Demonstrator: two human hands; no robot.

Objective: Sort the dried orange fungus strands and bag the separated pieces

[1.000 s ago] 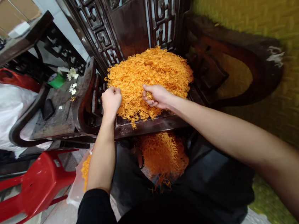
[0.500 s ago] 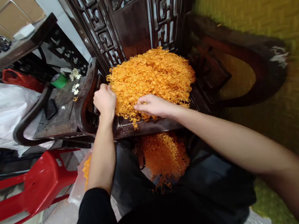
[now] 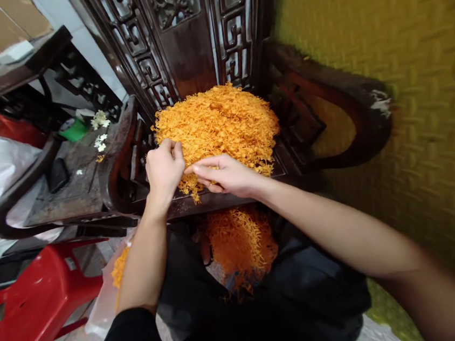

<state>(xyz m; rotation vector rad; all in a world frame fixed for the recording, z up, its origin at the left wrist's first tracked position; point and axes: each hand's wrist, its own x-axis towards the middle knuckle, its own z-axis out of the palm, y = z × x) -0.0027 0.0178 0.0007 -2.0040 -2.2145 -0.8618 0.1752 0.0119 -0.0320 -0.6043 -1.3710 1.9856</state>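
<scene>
A large heap of small, curly orange pieces [image 3: 218, 120] covers the seat of a dark carved wooden chair [image 3: 196, 65]. At the heap's front left, my left hand [image 3: 165, 169] is closed, its fingers curled; anything inside them is hidden. My right hand [image 3: 230, 176] is pinched just in front of the heap, its fingertips meeting the left hand. A speck of orange shows by the right fingers, but what they grip is too small to name. Below the seat, between my legs, sits a second mass of orange pieces [image 3: 241, 239].
A red plastic stool [image 3: 38, 299] stands left, near a clear bag [image 3: 106, 297] with orange pieces. On a neighbouring wooden chair lie a green tape roll [image 3: 73, 129], white flowers [image 3: 99, 120] and a dark phone-like object [image 3: 57, 175]. The chair's curved armrest [image 3: 368, 117] juts out right.
My two hands have come together, the right one moving left until its fingertips reach the left hand. The whole view has shifted slightly, with the chair and heap now further left.
</scene>
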